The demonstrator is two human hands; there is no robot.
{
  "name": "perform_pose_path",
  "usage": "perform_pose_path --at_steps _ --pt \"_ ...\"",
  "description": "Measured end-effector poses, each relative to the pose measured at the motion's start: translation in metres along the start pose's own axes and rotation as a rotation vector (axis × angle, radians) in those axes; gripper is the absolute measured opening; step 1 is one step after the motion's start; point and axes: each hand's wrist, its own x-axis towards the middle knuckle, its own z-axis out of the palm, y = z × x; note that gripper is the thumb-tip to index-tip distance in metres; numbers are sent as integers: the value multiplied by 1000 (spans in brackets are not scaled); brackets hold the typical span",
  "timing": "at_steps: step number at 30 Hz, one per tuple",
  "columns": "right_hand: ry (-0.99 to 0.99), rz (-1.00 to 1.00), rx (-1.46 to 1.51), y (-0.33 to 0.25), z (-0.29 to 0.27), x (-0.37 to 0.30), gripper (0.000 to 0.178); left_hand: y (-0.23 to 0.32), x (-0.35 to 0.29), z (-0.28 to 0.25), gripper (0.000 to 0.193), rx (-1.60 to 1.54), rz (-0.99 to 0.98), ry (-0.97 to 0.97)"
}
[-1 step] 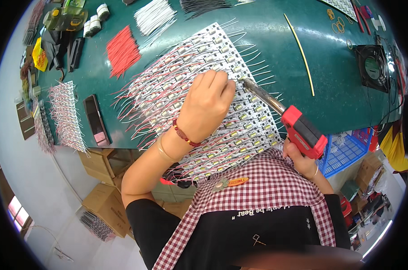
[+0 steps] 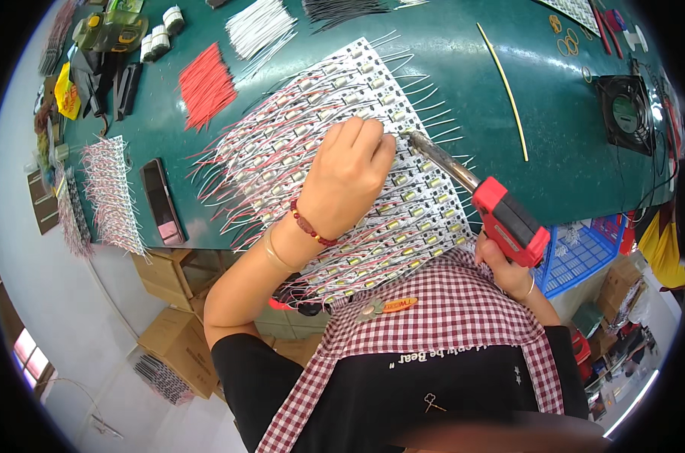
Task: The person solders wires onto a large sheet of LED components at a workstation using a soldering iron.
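Observation:
A white sheet of small circuit boards [image 2: 373,75] lies tilted at the table's front edge, with rows of yellowish components and many red and white wires. Over its middle, my left hand [image 2: 348,172] is closed, fingertips bent down to the boards; what they pinch is hidden. My right hand [image 2: 502,270] grips a red and black soldering gun [image 2: 512,223] from below. Its metal barrel slants up and left, and the tip meets the sheet just right of my left fingertips. White wire ends stick out past the sheet's right edge.
Bundles of red wires [image 2: 206,87], white wires [image 2: 259,30] and black wires [image 2: 342,9] lie on the green table [image 2: 448,45]. Left are a phone [image 2: 162,202] and another wired sheet [image 2: 112,192]. Right are a thin yellow stick [image 2: 506,90], a black fan [image 2: 624,113] and a blue basket [image 2: 584,260].

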Motion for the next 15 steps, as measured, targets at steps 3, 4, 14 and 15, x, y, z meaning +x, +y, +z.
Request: perform_pose_path --at_steps 3,4,14,15 --pt "18 115 22 1 1 1 27 1 1 -1 22 1 -2 -5" --pt "23 151 14 0 1 2 32 1 1 -2 22 2 -6 -8" --pt "79 55 250 -19 1 3 48 3 4 -5 20 40 6 -32" --pt "74 49 265 -19 1 3 48 4 4 -6 19 87 15 -56"
